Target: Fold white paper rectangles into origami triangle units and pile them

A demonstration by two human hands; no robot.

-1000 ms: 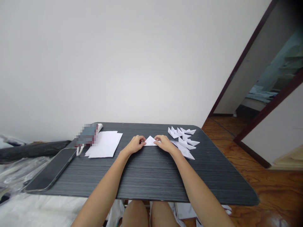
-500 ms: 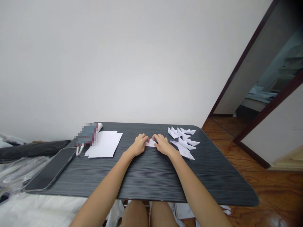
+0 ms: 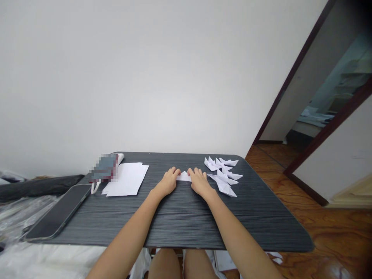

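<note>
Here, left hand [image 3: 167, 182] and right hand [image 3: 199, 181] press flat, unclenched fingers [image 3: 173, 171] on folded paper [image 3: 183, 177]; dark ribbed table [image 3: 186, 221], wooden floor [image 3: 334, 228].

Dark striped worktop [image 3: 180, 224]: stack of white sheets [image 3: 126, 184] far left; phone [image 3: 56, 213] face-up at left edge; cluster of folded paper shapes [image 3: 222, 174] far right. Wooden floor [image 3: 319, 224] and open doorway [image 3: 328, 104] at right.
</note>
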